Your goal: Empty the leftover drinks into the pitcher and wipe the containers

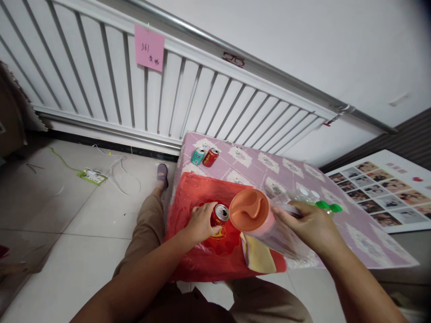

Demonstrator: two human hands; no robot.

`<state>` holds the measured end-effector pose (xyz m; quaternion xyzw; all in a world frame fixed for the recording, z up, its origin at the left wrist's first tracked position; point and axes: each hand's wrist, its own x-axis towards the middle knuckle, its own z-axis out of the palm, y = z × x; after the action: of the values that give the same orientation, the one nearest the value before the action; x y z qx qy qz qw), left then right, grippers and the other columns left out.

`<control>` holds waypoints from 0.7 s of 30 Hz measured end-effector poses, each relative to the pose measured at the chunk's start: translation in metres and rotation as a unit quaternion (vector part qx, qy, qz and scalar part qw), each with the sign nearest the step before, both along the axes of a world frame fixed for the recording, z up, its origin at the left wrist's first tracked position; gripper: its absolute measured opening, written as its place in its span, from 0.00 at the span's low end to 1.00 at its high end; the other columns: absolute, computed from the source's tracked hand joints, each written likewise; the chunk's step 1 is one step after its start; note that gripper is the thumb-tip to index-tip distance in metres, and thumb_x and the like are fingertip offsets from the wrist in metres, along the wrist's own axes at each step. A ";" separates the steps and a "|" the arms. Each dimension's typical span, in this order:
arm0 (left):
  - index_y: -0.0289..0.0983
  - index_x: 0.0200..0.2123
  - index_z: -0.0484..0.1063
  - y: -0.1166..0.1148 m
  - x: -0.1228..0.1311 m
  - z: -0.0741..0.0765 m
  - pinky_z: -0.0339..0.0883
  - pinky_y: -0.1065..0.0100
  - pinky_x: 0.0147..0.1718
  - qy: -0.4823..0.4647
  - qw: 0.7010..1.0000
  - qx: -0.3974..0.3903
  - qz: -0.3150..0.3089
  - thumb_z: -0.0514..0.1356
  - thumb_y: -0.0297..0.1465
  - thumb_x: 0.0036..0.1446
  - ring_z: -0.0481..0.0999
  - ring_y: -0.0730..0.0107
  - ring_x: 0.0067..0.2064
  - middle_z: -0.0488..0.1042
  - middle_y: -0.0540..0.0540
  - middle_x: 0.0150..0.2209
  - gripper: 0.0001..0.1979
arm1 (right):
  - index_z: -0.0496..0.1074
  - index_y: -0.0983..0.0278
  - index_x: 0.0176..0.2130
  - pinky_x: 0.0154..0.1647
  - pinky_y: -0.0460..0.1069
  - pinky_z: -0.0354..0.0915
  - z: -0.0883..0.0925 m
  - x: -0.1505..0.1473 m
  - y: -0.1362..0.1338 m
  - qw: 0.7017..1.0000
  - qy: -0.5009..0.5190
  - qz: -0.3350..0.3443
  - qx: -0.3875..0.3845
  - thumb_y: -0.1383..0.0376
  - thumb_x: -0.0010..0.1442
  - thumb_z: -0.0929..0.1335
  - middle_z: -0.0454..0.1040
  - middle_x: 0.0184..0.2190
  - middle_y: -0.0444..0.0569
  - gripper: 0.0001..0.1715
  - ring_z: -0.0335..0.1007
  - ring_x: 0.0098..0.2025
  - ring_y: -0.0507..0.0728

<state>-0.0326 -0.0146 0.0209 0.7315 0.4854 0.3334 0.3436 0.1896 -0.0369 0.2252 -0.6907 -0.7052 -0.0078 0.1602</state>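
My left hand (201, 222) is wrapped round a red drinks can (219, 218) that stands upright on a red plastic bag (188, 197). My right hand (308, 224) grips a clear plastic cup with an orange lid (251, 211), tilted so the lid faces me, just right of the can. A folded yellow cloth (261, 255) lies under the cup on the bag. Two clear bottles with green caps (325, 205) lie behind my right hand.
A teal can (198, 156) and a red can (211, 157) lie at the far corner of the pink-clothed table (269, 166). A white radiator (151, 89) with a pink note (149, 47) lines the wall. A power strip (92, 176) and cables lie on the tiled floor; a photo sheet (387, 188) is at right.
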 end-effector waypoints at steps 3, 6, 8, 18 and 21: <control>0.42 0.61 0.58 0.000 0.000 0.000 0.56 0.49 0.59 -0.002 1.000 -0.001 -0.001 0.70 0.32 0.47 0.68 0.50 0.61 0.70 0.40 0.60 0.39 | 0.65 0.60 0.18 0.19 0.49 0.55 0.001 0.001 0.000 1.000 -0.005 0.002 -0.003 0.30 0.49 0.63 0.63 0.13 0.44 0.38 0.59 0.18 0.53; 0.42 0.61 0.58 0.000 0.000 0.000 0.57 0.49 0.59 0.000 1.000 -0.001 0.000 0.70 0.32 0.47 0.68 0.50 0.61 0.69 0.40 0.60 0.39 | 0.65 0.60 0.19 0.19 0.49 0.55 0.001 0.003 -0.001 1.000 -0.004 0.004 -0.010 0.32 0.50 0.64 0.63 0.14 0.43 0.36 0.60 0.18 0.53; 0.42 0.61 0.58 0.000 0.001 0.000 0.57 0.48 0.59 0.002 1.000 0.000 0.001 0.70 0.32 0.47 0.68 0.50 0.61 0.69 0.40 0.60 0.39 | 0.65 0.60 0.19 0.19 0.49 0.55 0.000 0.004 -0.001 1.000 -0.005 0.005 -0.008 0.32 0.50 0.64 0.63 0.14 0.43 0.35 0.60 0.18 0.53; 0.41 0.61 0.58 0.000 0.001 -0.002 0.57 0.48 0.59 0.006 1.000 0.005 0.000 0.69 0.32 0.48 0.68 0.50 0.61 0.70 0.39 0.60 0.38 | 0.63 0.59 0.18 0.18 0.50 0.55 0.003 0.001 -0.002 1.000 0.000 -0.012 -0.021 0.35 0.51 0.65 0.63 0.13 0.44 0.32 0.60 0.17 0.54; 0.41 0.61 0.58 0.000 0.001 -0.002 0.57 0.48 0.59 0.006 1.000 0.007 0.001 0.69 0.33 0.48 0.69 0.50 0.61 0.70 0.39 0.60 0.38 | 0.62 0.59 0.18 0.18 0.50 0.55 0.004 -0.001 -0.002 1.000 -0.001 -0.009 -0.018 0.35 0.51 0.65 0.62 0.12 0.44 0.33 0.59 0.17 0.54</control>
<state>-0.0319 -0.0145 0.0194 0.7355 0.4856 0.3326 0.3356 0.1889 -0.0393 0.2292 -0.6996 -0.6993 0.0024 0.1470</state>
